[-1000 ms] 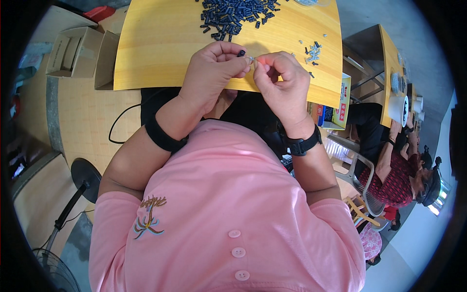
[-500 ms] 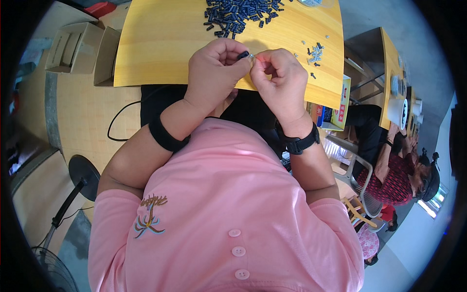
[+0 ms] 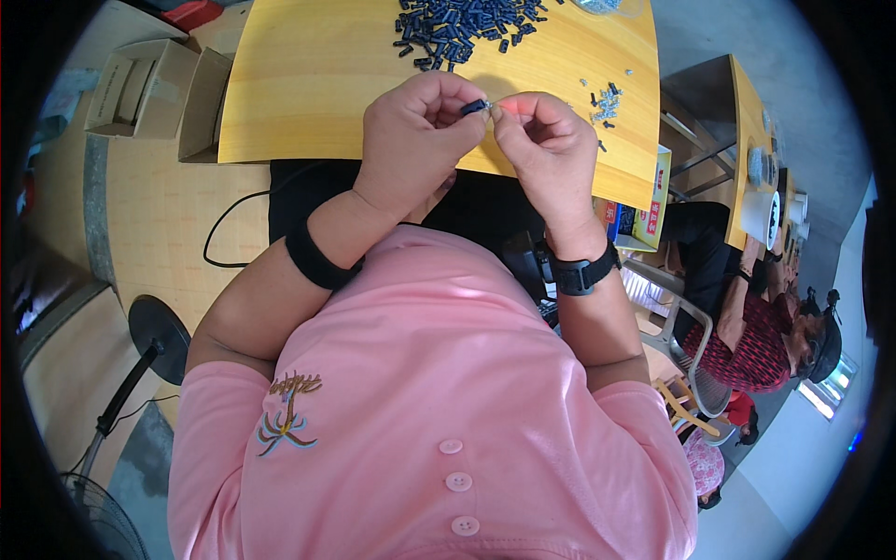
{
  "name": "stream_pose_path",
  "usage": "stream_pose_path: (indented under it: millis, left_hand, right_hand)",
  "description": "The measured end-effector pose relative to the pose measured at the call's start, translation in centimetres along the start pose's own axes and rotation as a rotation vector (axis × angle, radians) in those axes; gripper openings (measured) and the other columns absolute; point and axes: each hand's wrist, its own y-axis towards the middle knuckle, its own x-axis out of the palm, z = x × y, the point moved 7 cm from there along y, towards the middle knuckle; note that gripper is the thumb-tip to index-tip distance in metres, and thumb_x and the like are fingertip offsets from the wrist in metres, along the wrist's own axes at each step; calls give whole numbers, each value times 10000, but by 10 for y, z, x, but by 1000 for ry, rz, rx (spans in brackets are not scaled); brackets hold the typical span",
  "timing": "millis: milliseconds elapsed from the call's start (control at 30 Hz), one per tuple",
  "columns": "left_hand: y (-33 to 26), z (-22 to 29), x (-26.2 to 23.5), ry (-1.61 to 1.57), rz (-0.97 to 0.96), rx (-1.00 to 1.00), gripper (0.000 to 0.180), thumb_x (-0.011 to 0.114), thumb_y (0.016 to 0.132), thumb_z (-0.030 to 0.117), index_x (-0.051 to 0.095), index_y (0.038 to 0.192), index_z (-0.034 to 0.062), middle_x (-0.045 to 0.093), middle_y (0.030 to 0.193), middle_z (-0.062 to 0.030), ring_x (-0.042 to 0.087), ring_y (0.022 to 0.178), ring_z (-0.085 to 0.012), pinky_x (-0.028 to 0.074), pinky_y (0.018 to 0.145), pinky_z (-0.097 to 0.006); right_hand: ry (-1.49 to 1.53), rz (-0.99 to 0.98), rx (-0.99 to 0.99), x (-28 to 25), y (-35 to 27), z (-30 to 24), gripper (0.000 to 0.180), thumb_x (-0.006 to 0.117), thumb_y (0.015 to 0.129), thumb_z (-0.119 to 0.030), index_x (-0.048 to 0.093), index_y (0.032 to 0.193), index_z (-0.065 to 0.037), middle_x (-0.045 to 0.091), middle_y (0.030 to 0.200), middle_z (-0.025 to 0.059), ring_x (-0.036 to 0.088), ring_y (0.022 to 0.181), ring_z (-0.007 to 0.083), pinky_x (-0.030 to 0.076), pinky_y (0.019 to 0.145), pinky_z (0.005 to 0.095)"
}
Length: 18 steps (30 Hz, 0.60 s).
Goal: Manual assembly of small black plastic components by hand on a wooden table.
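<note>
My left hand (image 3: pixel 418 135) pinches a small black plastic piece (image 3: pixel 474 106) between thumb and fingertips, just above the table's near edge. A tiny silvery metal piece (image 3: pixel 490 106) meets its right end. Closed on that metal piece are the thumb and forefinger of my right hand (image 3: pixel 551 145); its exact kind is too small to tell. Beyond my hands lies a heap of like black pieces (image 3: pixel 457 26). Small silvery parts (image 3: pixel 609 103), with a few black ones among them, are scattered to the right of my right hand.
The yellow wooden table (image 3: pixel 308 84) ends just under my hands. A clear container (image 3: pixel 597 6) of small parts stands at its far right. Open cardboard boxes (image 3: pixel 140 89) are at the left. A coloured box (image 3: pixel 644 219) sits below the right edge. Another person (image 3: pixel 747 341) works at the right.
Both hands have shifted slightly to the right, with the black piece and metal piece still end to end. My right wrist has turned a little.
</note>
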Motion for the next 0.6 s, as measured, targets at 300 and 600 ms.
stream_pose_path:
  millis: [300,600]
  left_hand:
    - [0,-7,1,-166,-111,-154,202,672,803,19,603,993,9,628,844,-13,572,747,-53,468,688,-184]
    - [-2,-9,3,-282,-141,-255,245,660,793,-9,582,1026,-2,642,874,-46,591,742,-76,475,686,-185]
  right_hand:
    - [-252,-54,-316,2,-3,-30,33,680,757,-23,658,781,-20,563,666,37,527,587,94,426,526,207]
    - [69,-67,-17,-4,-2,-3,39,671,822,-31,670,840,3,591,743,-15,507,639,36,419,575,183]
